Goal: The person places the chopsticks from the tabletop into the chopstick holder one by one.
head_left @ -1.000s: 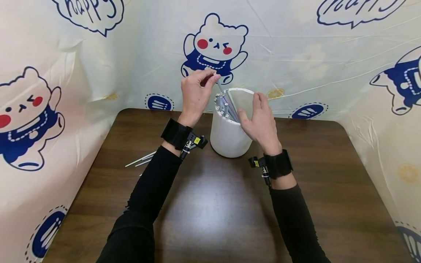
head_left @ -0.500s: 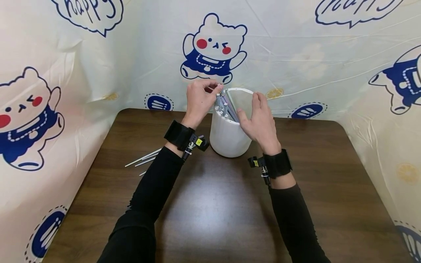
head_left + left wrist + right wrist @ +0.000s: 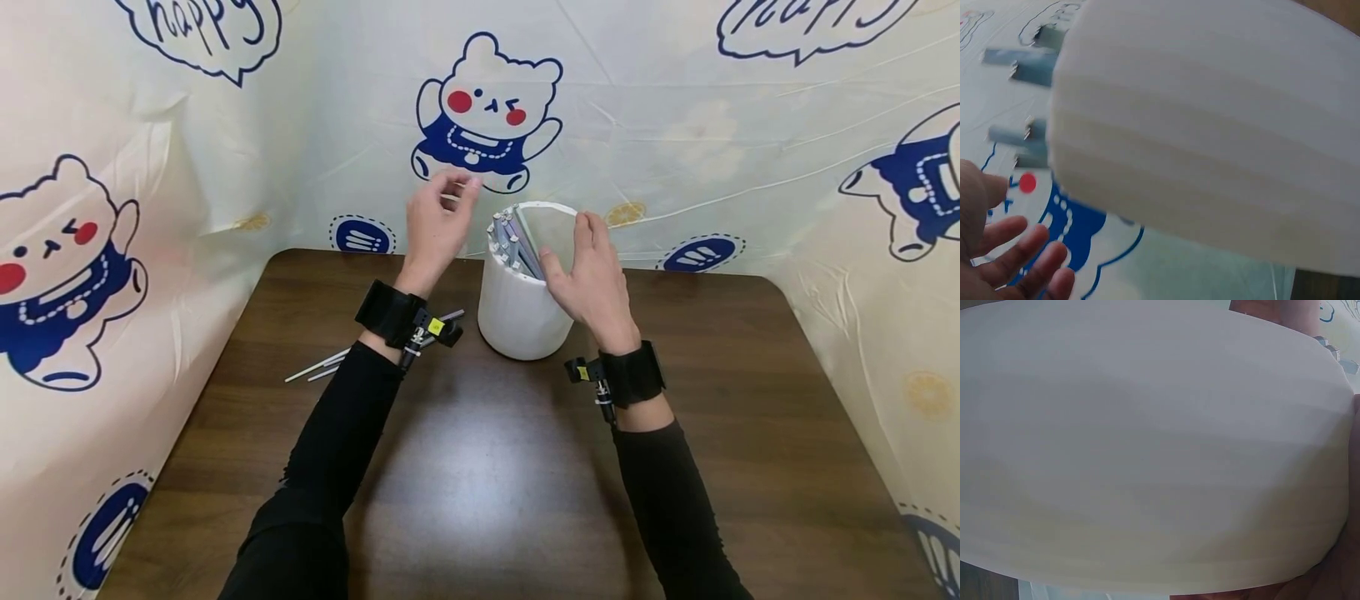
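A white cylindrical container (image 3: 521, 321) stands upright toward the back of the table. Several thin grey-blue sticks (image 3: 513, 243) lean inside it toward its left side, their ends poking above the rim. My right hand (image 3: 594, 279) holds the container at its right side, thumb at the near rim and fingers at the far right. In the right wrist view the container wall (image 3: 1147, 450) fills most of the picture. My left hand (image 3: 437, 229) is in the air left of the container, with nothing in it. The left wrist view shows its fingers (image 3: 1029, 256) spread, apart from the stick ends (image 3: 1035, 69).
More thin sticks (image 3: 322, 365) lie on the brown wooden table (image 3: 480, 483), left of the container and partly hidden under my left forearm. A printed cloth (image 3: 652, 108) with cartoon bears hangs along the back and both sides of the table.
My left hand lowered a stick into the container, let it go, and drew back to the left. My right hand has stayed on the container.
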### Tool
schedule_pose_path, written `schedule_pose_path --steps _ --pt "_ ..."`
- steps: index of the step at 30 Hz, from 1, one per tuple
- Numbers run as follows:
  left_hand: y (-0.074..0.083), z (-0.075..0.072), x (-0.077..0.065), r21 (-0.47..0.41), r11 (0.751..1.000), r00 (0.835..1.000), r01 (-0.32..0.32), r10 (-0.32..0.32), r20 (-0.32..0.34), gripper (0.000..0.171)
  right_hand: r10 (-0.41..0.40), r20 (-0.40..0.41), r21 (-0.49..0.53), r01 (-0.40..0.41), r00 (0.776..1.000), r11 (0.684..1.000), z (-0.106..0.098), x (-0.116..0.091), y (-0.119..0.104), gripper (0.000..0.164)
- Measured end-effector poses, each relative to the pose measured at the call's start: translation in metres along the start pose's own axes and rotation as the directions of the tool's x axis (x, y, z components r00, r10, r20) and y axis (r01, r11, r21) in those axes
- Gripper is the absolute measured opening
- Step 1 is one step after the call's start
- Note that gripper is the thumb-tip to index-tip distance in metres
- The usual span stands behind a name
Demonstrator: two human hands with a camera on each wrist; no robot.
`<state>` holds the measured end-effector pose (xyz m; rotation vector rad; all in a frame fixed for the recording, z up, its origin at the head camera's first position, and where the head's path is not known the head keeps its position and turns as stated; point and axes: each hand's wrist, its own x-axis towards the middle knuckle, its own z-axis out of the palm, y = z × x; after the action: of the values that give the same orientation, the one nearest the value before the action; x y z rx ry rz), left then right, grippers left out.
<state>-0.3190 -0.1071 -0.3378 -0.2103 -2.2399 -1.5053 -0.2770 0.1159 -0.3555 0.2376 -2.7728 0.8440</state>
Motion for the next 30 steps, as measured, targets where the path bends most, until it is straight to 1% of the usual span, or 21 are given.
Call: schedule_pose_path --steps 1,2,3,4,5,6,7,9,11,12,13,15,17,19,20,22,23,26,30 --pt "-0.004 -0.005 -0.001 0.009 1.0 1.0 0.001 -0.001 -0.002 0.034 0.001 0.002 0.0 -0.001 1.0 1.0 0.0 0.0 0.0 0.082" --pt "-0.009 -0.011 -0.003 0.022 1.0 1.0 0.005 -0.006 0.012 0.035 0.002 0.004 -0.001 -0.002 1.0 1.0 0.0 0.0 -0.001 0.082" --pt "-0.015 -0.016 -0.005 0.046 0.999 0.999 0.018 -0.02 0.047 0.036 0.002 0.006 -0.002 -0.002 1.0 1.0 0.0 0.0 -0.001 0.082" --pt "-0.022 -0.021 -0.008 0.085 0.996 0.995 0.024 -0.032 0.097 0.036 0.002 0.007 -0.003 -0.002 1.0 1.0 0.0 0.0 -0.002 0.082" --pt "-0.029 -0.026 -0.011 0.125 0.992 0.985 0.024 -0.045 0.165 0.036 0.002 0.008 -0.004 -0.002 1.0 1.0 0.0 0.0 -0.002 0.082" --pt "-0.036 -0.029 -0.015 0.172 0.985 0.969 0.031 -0.072 0.237 0.034 0.003 0.01 -0.003 -0.003 1.0 1.0 0.0 0.0 -0.002 0.082" --pt "-0.044 -0.031 -0.019 0.228 0.973 0.944 0.036 -0.108 0.312 0.033 0.003 0.012 -0.003 -0.003 1.0 1.0 0.001 0.0 -0.002 0.082" --pt "-0.059 -0.032 -0.028 0.337 0.941 0.882 0.022 -0.177 0.436 0.028 0.004 0.014 -0.004 -0.004 1.0 1.0 0.001 0.0 -0.002 0.082" --pt "-0.073 -0.027 -0.037 0.429 0.903 0.824 -0.011 -0.235 0.516 0.025 0.005 0.013 -0.005 -0.005 1.0 1.0 0.001 0.0 -0.002 0.082" --pt "-0.079 -0.024 -0.042 0.469 0.883 0.801 -0.025 -0.264 0.538 0.025 0.005 0.011 -0.004 -0.005 1.0 1.0 0.001 0.0 -0.002 0.081" --pt "-0.085 -0.021 -0.046 0.501 0.864 0.784 -0.047 -0.279 0.554 0.024 0.004 0.009 -0.004 -0.004 1.0 1.0 0.001 0.0 -0.002 0.081" --pt "-0.095 -0.015 -0.055 0.551 0.829 0.766 -0.091 -0.295 0.571 0.022 -0.001 0.005 -0.002 0.001 1.0 1.0 0.002 0.0 -0.002 0.081" --pt "-0.102 -0.009 -0.062 0.591 0.796 0.761 -0.13 -0.302 0.574 0.022 -0.005 0.001 0.002 0.005 1.0 1.0 0.002 0.0 -0.001 0.081" --pt "-0.108 -0.004 -0.068 0.62 0.768 0.765 -0.161 -0.3 0.57 0.023 -0.008 0.001 0.003 0.008 1.0 1.0 0.003 0.0 0.0 0.08" --pt "-0.11 -0.002 -0.07 0.631 0.757 0.768 -0.172 -0.298 0.567 0.025 -0.01 0.001 0.003 0.01 1.0 1.0 0.003 0.0 0.0 0.08" --pt "-0.113 0.0 -0.073 0.642 0.745 0.777 -0.184 -0.29 0.559 0.028 -0.011 0.0 0.002 0.011 1.0 1.0 0.003 0.0 0.001 0.08" --pt "-0.114 0.0 -0.074 0.642 0.743 0.781 -0.186 -0.285 0.556 0.028 -0.01 0.001 0.0 0.01 1.0 1.0 0.003 0.0 0.001 0.08" --pt "-0.115 0.001 -0.076 0.627 0.757 0.789 -0.182 -0.268 0.552 0.026 -0.01 -0.002 0.0 0.01 1.0 1.0 0.002 0.0 0.001 0.08" --pt "-0.117 0.002 -0.076 0.597 0.784 0.792 -0.171 -0.251 0.557 0.023 -0.009 0.0 -0.003 0.009 1.0 1.0 0.001 0.0 0.0 0.081"
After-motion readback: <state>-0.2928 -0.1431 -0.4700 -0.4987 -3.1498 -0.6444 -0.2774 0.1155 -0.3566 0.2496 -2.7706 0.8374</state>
